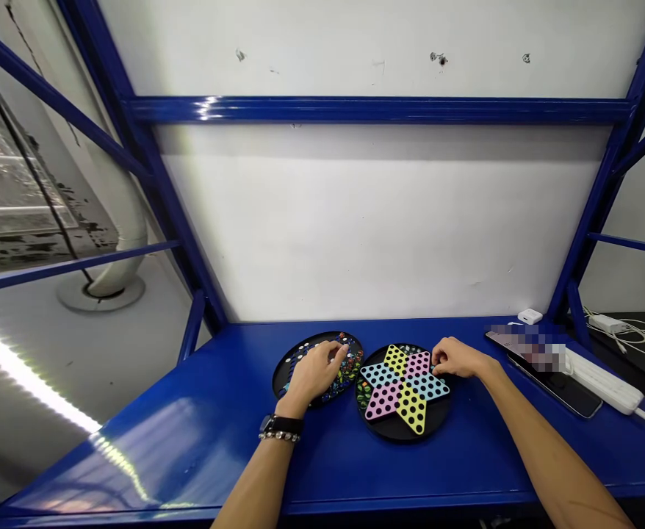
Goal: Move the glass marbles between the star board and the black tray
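My left hand (318, 369) reaches over a black round tray (281, 373) of small colourful marbles (350, 367). Its fingers are bent, with thumb and index close together; whatever they hold is hidden. Beside that tray lies a Chinese checkers board (402, 380), a star with pink, yellow and light blue points and dark holes, set on a round black base (394, 427). More marbles (364, 394) show in the gaps around the star. At the board's upper right edge, my right hand (455, 358) has its fingers pinched together; I cannot make out anything between them.
Phones (562, 386) and a white power strip (603, 380) lie on the blue table (217, 426) at the right. A small white case (530, 316) sits near the back edge. Blue metal posts and a white panel (377, 220) stand behind; white cables (625, 339) lie far right.
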